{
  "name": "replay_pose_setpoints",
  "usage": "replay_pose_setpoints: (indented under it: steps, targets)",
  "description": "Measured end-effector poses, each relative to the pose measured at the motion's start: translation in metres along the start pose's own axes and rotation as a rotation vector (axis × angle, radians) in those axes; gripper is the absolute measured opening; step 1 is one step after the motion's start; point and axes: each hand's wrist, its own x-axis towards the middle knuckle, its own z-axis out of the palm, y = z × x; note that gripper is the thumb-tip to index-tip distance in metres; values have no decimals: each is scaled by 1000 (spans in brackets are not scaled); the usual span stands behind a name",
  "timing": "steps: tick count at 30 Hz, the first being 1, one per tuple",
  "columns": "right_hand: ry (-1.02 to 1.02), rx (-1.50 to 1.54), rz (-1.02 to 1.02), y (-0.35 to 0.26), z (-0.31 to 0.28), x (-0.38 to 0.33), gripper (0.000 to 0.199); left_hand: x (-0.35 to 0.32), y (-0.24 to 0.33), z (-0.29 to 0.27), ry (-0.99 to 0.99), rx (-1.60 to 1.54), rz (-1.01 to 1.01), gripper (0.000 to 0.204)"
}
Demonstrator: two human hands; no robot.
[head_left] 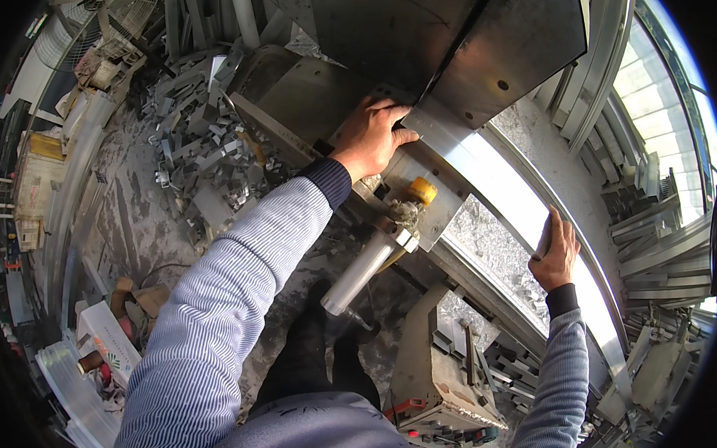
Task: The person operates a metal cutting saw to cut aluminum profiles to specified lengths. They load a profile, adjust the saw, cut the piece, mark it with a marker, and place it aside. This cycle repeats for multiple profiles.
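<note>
A long, bright aluminium profile (498, 187) runs from under the metal guard of a machine (509, 57) toward the lower right. My left hand (371, 139) grips its near-left end beside the guard, thumb and forefinger bent around the edge. Farther right along the same profile, my right hand (555, 255) is closed over its near edge. Below my left hand, a shiny metal cylinder (360, 273) juts toward me from the machine, with a yellow knob (422, 190) at its upper end. The guard hides whatever lies beneath it.
Metal offcuts (206, 123) lie heaped on the left. A box-like stand (416, 357) bearing short pieces is by my legs. Long profiles (669, 248) are stacked at right. An open white carton (109, 337) sits lower left.
</note>
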Motion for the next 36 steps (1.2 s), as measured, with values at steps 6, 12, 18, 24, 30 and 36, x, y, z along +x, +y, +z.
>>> replay_pose_setpoints:
  steps: [6,12,18,24,30,36]
  targets:
    - [35,-15,9,-2,2,-2,107,1,-2,1,9,-6,10,44]
    - [41,-47,-6,-2,-1,0,101,3,1,-3,-43,25,3,47]
    - [105,-103,116,-19,3,-8,102,3,-2,-1,-33,119,-7,47]
    - [303,92,17,-79,-1,-141,96,7,2,-7,-76,232,-89,60]
    - [317,311,261,-104,-14,-375,64,23,91,6,-69,256,152,51]
    - [229,457,734,-121,29,-528,57,-1,220,114,-403,166,315,69]
